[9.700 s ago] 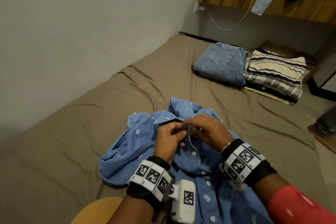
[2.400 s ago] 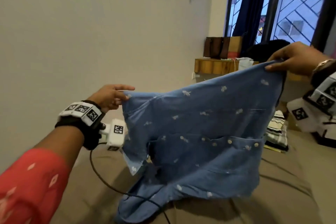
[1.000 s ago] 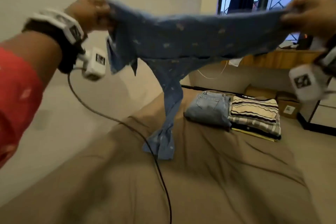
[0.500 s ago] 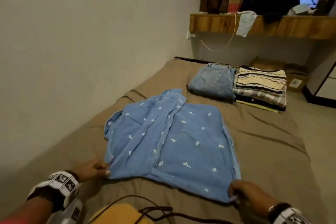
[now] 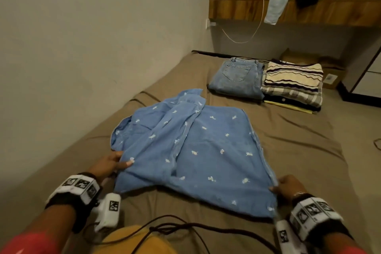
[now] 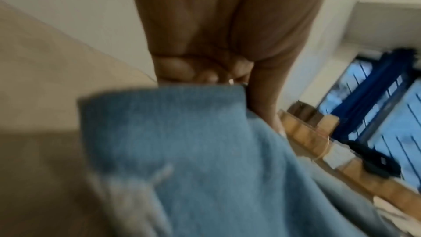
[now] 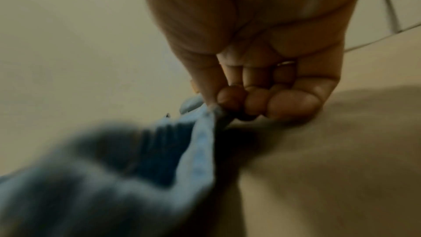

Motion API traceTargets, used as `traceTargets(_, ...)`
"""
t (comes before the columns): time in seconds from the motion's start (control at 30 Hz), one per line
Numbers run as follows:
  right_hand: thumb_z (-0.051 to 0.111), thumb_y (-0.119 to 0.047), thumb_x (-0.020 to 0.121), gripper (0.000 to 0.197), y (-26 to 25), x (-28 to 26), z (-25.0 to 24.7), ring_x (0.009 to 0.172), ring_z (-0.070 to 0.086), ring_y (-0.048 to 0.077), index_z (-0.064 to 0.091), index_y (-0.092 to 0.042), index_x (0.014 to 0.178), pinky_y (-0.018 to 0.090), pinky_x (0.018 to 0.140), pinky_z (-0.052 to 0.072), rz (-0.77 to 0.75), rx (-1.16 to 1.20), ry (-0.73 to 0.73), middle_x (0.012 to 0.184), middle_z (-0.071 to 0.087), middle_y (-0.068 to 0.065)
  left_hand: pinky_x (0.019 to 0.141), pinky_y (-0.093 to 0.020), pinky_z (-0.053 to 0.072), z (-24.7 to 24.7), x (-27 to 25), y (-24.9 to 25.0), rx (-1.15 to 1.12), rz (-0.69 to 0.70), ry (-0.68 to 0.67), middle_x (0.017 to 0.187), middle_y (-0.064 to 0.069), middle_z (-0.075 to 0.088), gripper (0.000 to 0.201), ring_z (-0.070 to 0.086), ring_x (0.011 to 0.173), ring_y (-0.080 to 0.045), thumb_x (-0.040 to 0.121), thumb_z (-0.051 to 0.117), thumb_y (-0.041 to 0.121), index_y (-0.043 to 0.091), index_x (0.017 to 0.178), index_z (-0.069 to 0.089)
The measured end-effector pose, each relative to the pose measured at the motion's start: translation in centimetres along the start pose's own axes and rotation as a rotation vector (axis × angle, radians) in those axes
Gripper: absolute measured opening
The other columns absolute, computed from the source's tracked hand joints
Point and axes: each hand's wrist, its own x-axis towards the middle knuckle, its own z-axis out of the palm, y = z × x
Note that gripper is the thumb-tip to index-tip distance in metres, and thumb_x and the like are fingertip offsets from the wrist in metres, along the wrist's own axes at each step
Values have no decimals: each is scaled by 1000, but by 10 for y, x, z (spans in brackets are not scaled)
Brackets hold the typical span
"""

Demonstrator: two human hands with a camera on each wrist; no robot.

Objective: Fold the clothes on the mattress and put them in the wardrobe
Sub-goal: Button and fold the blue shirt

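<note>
- Blue shirt [image 5: 191, 150] is lying spread out, back side up, in the middle of the frame on the brown mattress [image 5: 288, 142]. It's got little white motifs all over it, and one sleeve is lying folded across the left half, running up toward the collar.
- Left hand [image 5: 110, 164] is pinching the near-left edge of the shirt, thumb on top of the fabric. The left wrist view is pretty blurry, but you can see the fingers [image 6: 175, 68] curling around the blue cloth [image 6: 193, 150].
- Right hand [image 5: 287, 186] is gripping the near-right corner down at the lower right of the frame. In the right wrist view the fingertips [image 7: 232, 97] are bunching up against the thumb, with the shirt's edge [image 7: 205, 132] caught between them, right at the mattress surface.
- Both wrists are wearing bands with black-and-white markers, and a dark cable [image 5: 175, 231] is trailing across the bottom of the frame, near the shirt's hem.
- Folded jeans [image 5: 237, 78] are sitting further up the mattress in the upper right, touching a stack of striped folded clothes [image 5: 292, 86] just beside them.
- Wooden shelf [image 5: 243, 9] is running along the far wall at the top right, with a pale cloth [image 5: 275, 9] hanging over its edge and a thin cord [image 5: 247, 35] drooping below it.
</note>
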Motion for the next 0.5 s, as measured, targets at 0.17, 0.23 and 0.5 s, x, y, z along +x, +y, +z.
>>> traceTargets(0.17,75,-16,74,18,26,-3,-9,62,59,19,63,-4,69,22,52,41,2,-102,-88,64,62,8,54,-22,47,-47,-47,-45,186,-274,-352,71,-13,66,31,60,55,-13,52,82,20,4,77,73)
traceTargets(0.23,78,-21,72,31,36,8,0,81,61,24,61,-1,87,25,66,42,2,-137,-101,84,62,12,46,-21,44,-42,-48,-54,160,-329,-386,69,-16,62,21,56,50,-14,68,81,20,2,74,71)
traceTargets(0.5,80,-12,69,23,38,13,-14,64,62,29,65,5,68,30,59,44,34,-65,-57,59,65,13,35,-12,31,-3,-2,-12,252,-98,-76,43,3,51,20,46,34,-2,86,60,0,7,69,53)
